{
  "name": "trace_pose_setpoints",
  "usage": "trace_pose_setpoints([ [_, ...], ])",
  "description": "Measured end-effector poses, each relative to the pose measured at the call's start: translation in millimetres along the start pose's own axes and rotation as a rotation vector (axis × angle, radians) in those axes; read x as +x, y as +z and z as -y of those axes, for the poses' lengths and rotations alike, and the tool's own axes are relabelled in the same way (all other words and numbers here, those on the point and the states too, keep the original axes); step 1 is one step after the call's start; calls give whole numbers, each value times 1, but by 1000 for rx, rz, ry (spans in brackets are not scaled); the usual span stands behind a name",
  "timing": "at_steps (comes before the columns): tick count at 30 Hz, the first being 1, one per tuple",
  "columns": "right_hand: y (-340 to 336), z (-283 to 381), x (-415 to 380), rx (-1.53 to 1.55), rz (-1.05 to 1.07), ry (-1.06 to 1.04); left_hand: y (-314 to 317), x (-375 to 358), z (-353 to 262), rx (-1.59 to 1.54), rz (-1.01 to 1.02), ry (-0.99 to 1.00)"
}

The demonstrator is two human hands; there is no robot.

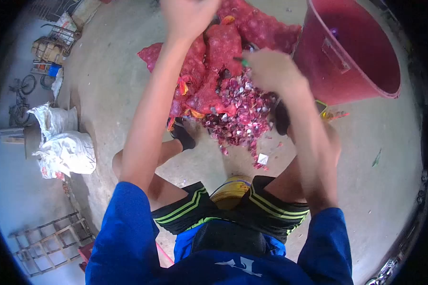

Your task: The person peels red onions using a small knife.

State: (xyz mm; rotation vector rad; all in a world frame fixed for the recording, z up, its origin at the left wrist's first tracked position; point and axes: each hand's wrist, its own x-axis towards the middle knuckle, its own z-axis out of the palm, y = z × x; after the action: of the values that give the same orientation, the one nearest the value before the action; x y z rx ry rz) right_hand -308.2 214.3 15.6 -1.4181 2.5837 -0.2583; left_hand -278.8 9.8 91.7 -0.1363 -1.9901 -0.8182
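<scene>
your right hand (273,71), blurred, clasps a small green-and-dark tool (244,62) near loose papery purple bulbs (242,102) by bulging red mesh sacks (223,47) on the concrete floor (371,194); your left hand (190,16) is apart, its grip cropped, untellable. likely mid-trimming, you need a steady hold next.

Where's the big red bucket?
The big red bucket is at the upper right of the head view, just right of the person's right hand and beside the red net bags.
</scene>
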Motion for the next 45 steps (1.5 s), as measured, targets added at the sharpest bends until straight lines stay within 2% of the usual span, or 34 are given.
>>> trace_pose_setpoints([
  [1, -8, -11, -9, 36, -56, -11, -7, -40, 35, 56, -73, -105],
  [3, -16, -26, -27, 95, -188, -33, -10, -125, 108, 115, 54, -290],
  [5, -18, -36, -36, 209, -203, -47, 0, -200, 114, 127, 276, -541],
  [7, -16, -49, -30, 231, -149, -63, 19, -266, 142, 89, 433, -682],
  [10, -17, -52, -22, 262, -78, -84, 58, -350, 201, 177, 476, -734],
  [11, -17, -51, -20, 276, -62, -97, 69, -366, 215, 306, 516, -792],
  [12, -16, -52, -19, 271, -54, -97, 76, -373, 226, 436, 555, -849],
  [13, -14, -52, -19, 225, -78, -106, 79, -374, 232, 430, 552, -856],
  [15, -12, -52, -15, 177, -86, -115, 85, -380, 242, 503, 704, -1077],
  [18, -18, -49, -12, 201, 6, -31, 84, -375, 244, 534, 816, -1145],
  [19, -19, -48, -13, 136, -27, -42, 84, -378, 246, 528, 824, -1158],
  [22, -18, -43, -11, 85, -62, -66, 85, -374, 265, 615, 1350, -922],
  [26, -15, -39, -12, 114, -39, -62, 89, -368, 276, 720, 1389, -848],
  [28, -15, -36, -13, 90, -33, -54, 91, -363, 282, 694, 1596, -930],
  [31, -18, -35, -13, 82, 6, -41, 93, -376, 301, 597, 1656, -951],
  [32, -21, -35, -12, 93, 39, -28, 89, -384, 305, 599, 1649, -951],
  [34, -21, -40, -12, 99, 45, -13, 82, -389, 304, 654, 1422, -778],
  [35, -21, -43, -13, 114, 57, 9, 79, -387, 309, 655, 1419, -777],
  [37, -19, -47, -17, 111, 17, -3, 66, -366, 303, 127, 1204, -1327],
  [38, -18, -46, -18, 109, -24, -15, 61, -349, 292, 95, 1148, -1399],
  [39, -18, -44, -18, 116, -32, -17, 58, -349, 277, 106, 1148, -1397],
  [41, -20, -43, -11, 247, -40, -39, 54, -340, 247, 255, 674, -1107],
  [42, -18, -42, -11, 242, -58, -42, 45, -320, 217, 236, 681, -1085],
  [44, -14, -39, -8, 297, -143, -178, 21, -270, 144, -361, 382, -1117],
  [45, -17, -33, -7, 294, -160, -192, 4, -243, 116, -350, 372, -1100],
])
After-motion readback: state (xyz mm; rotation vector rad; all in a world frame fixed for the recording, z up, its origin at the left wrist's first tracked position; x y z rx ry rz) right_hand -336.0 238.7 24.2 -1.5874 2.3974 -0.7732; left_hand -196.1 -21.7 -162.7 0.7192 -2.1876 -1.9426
